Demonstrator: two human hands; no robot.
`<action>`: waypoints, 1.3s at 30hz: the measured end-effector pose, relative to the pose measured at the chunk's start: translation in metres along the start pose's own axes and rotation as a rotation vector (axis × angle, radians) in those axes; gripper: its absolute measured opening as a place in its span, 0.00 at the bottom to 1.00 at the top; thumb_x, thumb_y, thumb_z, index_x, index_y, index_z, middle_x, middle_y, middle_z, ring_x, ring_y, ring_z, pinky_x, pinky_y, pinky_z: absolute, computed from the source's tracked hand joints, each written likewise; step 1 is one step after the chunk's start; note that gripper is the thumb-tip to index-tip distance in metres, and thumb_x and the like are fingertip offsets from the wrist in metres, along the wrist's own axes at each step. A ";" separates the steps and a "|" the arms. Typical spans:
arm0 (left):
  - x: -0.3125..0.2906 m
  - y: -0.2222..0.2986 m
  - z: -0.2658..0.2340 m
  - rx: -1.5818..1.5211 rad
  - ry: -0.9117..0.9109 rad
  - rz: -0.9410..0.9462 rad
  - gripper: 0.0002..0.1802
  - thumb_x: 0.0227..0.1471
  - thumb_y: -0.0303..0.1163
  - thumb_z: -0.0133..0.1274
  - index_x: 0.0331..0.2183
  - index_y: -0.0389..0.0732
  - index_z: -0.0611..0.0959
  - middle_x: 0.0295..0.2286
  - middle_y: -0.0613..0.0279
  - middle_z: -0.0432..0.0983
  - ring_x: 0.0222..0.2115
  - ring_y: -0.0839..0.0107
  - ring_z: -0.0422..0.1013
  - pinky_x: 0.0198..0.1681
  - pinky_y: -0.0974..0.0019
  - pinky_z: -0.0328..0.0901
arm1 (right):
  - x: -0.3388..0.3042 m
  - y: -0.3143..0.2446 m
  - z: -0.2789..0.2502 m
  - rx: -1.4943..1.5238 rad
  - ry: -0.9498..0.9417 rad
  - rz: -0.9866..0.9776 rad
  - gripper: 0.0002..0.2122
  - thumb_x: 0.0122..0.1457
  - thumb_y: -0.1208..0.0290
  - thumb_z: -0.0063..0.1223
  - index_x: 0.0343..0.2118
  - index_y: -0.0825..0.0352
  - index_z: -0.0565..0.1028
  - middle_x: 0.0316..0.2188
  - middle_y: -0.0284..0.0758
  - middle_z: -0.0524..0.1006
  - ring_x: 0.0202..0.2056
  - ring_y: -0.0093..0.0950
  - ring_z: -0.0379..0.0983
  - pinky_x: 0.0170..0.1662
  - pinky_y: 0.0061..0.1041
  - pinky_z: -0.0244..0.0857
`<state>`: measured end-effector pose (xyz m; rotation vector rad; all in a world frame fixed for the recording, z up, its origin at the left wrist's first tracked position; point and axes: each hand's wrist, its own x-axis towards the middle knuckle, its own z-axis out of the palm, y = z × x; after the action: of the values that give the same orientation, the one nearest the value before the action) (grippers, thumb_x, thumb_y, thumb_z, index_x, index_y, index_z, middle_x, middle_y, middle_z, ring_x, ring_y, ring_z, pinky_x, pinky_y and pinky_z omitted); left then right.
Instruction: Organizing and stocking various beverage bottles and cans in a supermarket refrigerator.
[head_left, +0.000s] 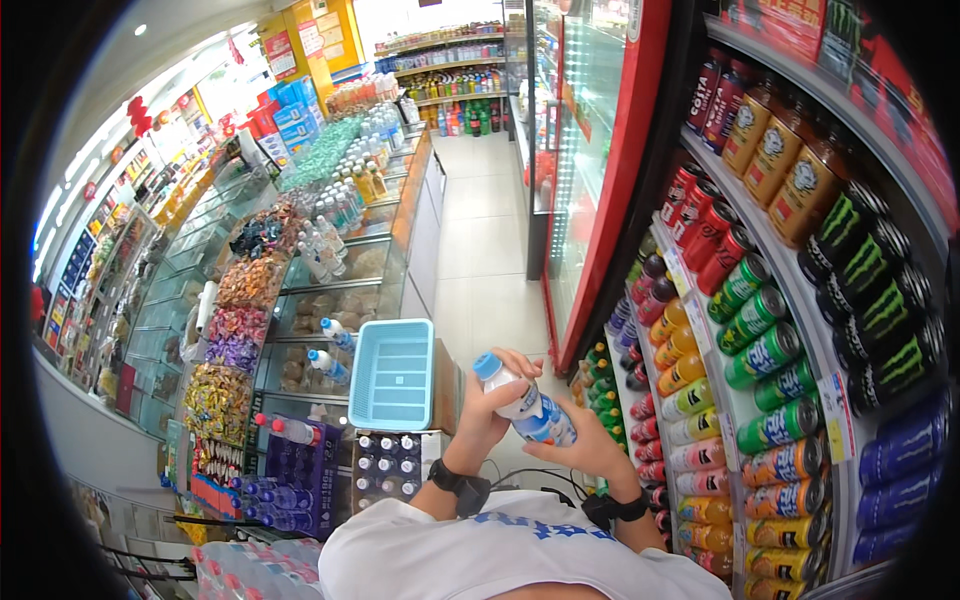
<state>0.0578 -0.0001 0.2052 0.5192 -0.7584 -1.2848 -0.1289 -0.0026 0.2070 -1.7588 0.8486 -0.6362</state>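
Observation:
A white and blue plastic bottle (546, 420) with a blue cap is held in front of my chest, tilted with its cap to the upper left. My left hand (488, 408) is closed round the upper part, just below the cap. Its lower end rests in my right hand (592, 440), whose fingers are closed on the side and base. To the left of my hands a light blue plastic basket (433, 372) sits on cardboard boxes. Two similar blue-capped bottles (329, 366) stand beyond the basket's left side on the glass counter.
Close on my right rises a drinks shelf (715, 345) with rows of cans and bottles. An open red-framed fridge door (610, 190) stands ahead of it. A glass counter (345, 300) with sweets and bottles runs along the left. Between them a tiled aisle (480, 220) leads to far shelves.

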 end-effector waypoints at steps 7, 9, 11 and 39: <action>0.004 0.034 0.009 0.144 -0.538 -0.037 0.39 0.37 0.34 0.72 0.51 0.36 0.75 0.42 0.42 0.76 0.48 0.49 0.75 0.56 0.46 0.68 | 0.028 0.028 -0.035 0.883 -0.708 -0.041 0.26 0.55 0.63 0.68 0.53 0.72 0.73 0.43 0.38 0.80 0.41 0.24 0.78 0.46 0.27 0.73; 0.004 0.029 0.014 0.154 -0.394 -0.035 0.48 0.36 0.30 0.72 0.60 0.35 0.70 0.47 0.37 0.75 0.47 0.50 0.76 0.54 0.49 0.69 | 0.033 0.048 -0.028 1.016 -0.707 -0.058 0.28 0.57 0.58 0.68 0.54 0.71 0.72 0.42 0.36 0.80 0.41 0.25 0.78 0.47 0.28 0.74; 0.009 0.032 0.024 0.392 -0.196 0.060 0.42 0.45 0.30 0.71 0.59 0.32 0.70 0.48 0.51 0.78 0.48 0.65 0.75 0.55 0.61 0.69 | 0.049 0.078 -0.018 0.937 -0.396 -0.132 0.28 0.61 0.52 0.63 0.55 0.71 0.72 0.43 0.35 0.79 0.41 0.24 0.79 0.47 0.28 0.74; 0.033 0.192 -0.379 1.280 1.579 0.799 0.34 0.34 0.37 0.74 0.46 0.38 0.83 0.42 0.52 0.83 0.40 0.57 0.80 0.47 0.57 0.71 | 0.250 0.072 0.006 0.739 -0.117 0.252 0.12 0.70 0.65 0.46 0.46 0.69 0.74 0.32 0.33 0.78 0.39 0.27 0.77 0.46 0.24 0.68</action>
<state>0.4710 -0.0143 0.1008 1.6942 -0.1884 0.6685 0.0102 -0.2127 0.1428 -0.9925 0.6261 -0.5730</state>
